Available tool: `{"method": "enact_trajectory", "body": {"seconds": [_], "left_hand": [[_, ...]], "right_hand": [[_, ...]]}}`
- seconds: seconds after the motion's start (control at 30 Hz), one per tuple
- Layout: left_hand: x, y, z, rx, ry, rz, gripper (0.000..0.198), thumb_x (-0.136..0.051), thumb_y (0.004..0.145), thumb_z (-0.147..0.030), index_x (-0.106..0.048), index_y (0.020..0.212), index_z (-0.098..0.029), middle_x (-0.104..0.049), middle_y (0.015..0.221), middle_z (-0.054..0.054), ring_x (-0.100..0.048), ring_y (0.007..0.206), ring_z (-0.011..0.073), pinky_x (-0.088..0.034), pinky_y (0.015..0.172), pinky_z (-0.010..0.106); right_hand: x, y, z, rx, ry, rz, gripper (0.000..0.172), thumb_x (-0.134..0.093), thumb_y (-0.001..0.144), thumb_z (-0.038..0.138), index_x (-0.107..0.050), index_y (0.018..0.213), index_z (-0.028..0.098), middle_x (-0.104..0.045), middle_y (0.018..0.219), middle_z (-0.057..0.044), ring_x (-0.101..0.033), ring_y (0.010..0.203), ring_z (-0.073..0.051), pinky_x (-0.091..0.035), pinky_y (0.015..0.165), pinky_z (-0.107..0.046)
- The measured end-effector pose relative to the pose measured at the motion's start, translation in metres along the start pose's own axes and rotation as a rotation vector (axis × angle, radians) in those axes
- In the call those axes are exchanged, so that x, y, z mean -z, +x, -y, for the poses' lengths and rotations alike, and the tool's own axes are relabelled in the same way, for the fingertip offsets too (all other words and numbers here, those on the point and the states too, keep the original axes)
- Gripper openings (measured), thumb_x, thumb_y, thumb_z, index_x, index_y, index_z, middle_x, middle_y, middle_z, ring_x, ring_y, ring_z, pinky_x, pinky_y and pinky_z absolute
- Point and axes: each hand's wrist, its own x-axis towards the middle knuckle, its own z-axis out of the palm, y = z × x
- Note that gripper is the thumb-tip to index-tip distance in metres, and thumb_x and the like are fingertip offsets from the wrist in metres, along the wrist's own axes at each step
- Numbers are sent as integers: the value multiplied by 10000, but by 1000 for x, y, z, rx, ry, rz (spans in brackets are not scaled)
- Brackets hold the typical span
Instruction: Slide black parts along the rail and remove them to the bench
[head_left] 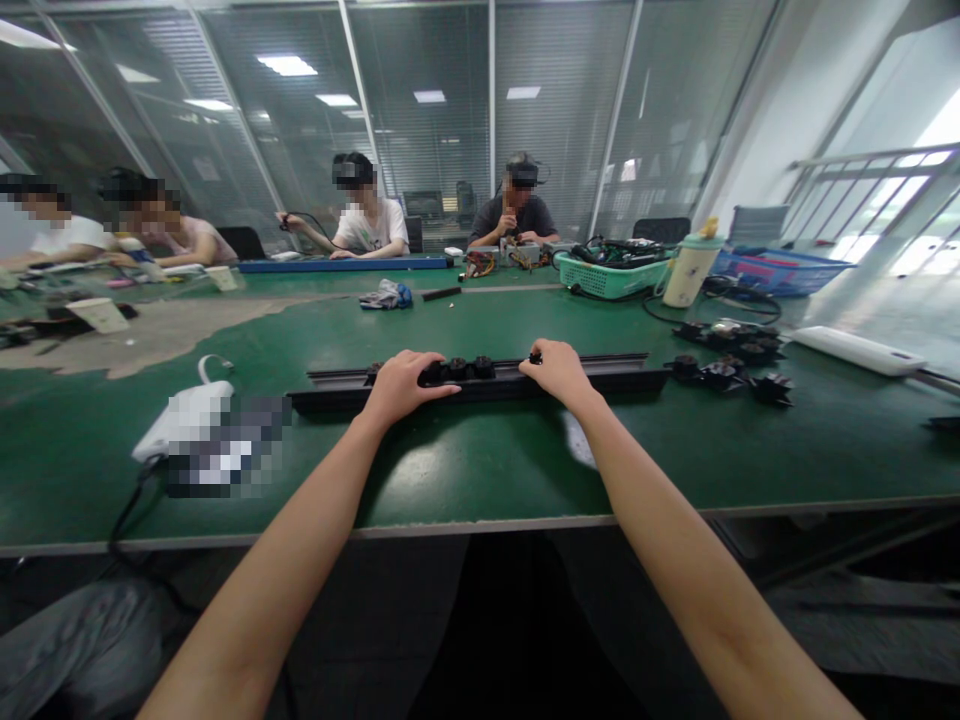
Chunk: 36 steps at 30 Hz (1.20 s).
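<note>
A long black rail (495,390), shaped like a channel, lies crosswise on the green table. Several small black round-topped parts (459,367) sit in it near the middle. My left hand (401,388) is closed across the rail's left half, thumb along the front wall and fingers over the back, beside those parts. Over the right half, my right hand (559,372) pinches a small black part (535,358) at the rail's channel. Its fingers hide most of that part. More black parts (724,373) of a spiky outline lie to the right of the rail.
At left lie a white device (187,415) with a cable and a blurred flat object (225,450). A green basket (611,278) of cables, a lidded cup (694,268) and a white bar (859,350) stand right. Several people sit across the green table (480,470).
</note>
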Motion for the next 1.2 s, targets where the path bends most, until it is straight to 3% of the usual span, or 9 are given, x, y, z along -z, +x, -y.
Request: {"method": "enact_trajectory", "body": {"seconds": [1.2], "left_hand": [[-3, 1, 3, -8, 9, -7, 601, -672, 842, -699, -699, 1212, -227, -724, 1163, 109, -633, 1087, 301, -496, 989, 430]], "right_hand": [[9, -3, -1, -75, -28, 18, 286, -626, 899, 359, -713, 1084, 158, -758, 1095, -134, -689, 1053, -265, -469, 877, -314]]}}
